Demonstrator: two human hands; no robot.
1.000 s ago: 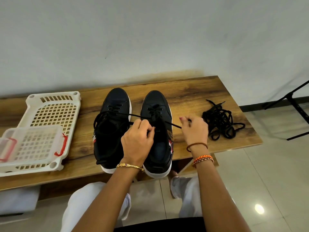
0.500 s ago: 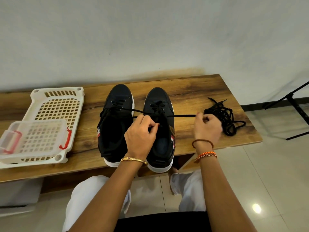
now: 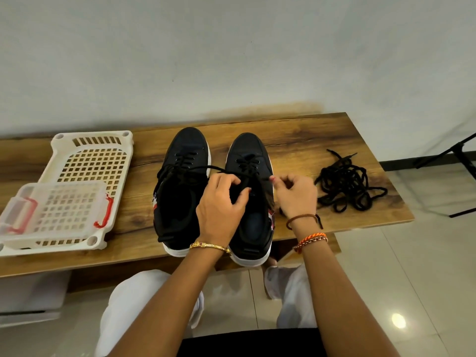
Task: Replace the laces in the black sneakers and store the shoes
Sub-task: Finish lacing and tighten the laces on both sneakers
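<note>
Two black sneakers with white soles stand side by side on the wooden table (image 3: 304, 140), toes toward the wall. The left sneaker (image 3: 180, 191) is laced. My left hand (image 3: 222, 204) rests over the tongue of the right sneaker (image 3: 251, 228), its fingers curled round the black lace (image 3: 213, 168) that runs across toward the left shoe. At the shoe's right edge my right hand (image 3: 296, 195) pinches the other end of that lace. A tangled heap of loose black laces (image 3: 346, 188) lies to the right of my right hand.
A cream perforated plastic rack (image 3: 92, 161) lies at the table's left, with a clear lidded box with red clasps (image 3: 55, 210) on it. A black stand's legs (image 3: 453, 161) cross the tiled floor at the right. The wall is right behind the table.
My right hand has drawn back left from beside the lace heap to the right sneaker's edge. The lace, taut half a second ago, is slack. My left hand stays on the tongue.
</note>
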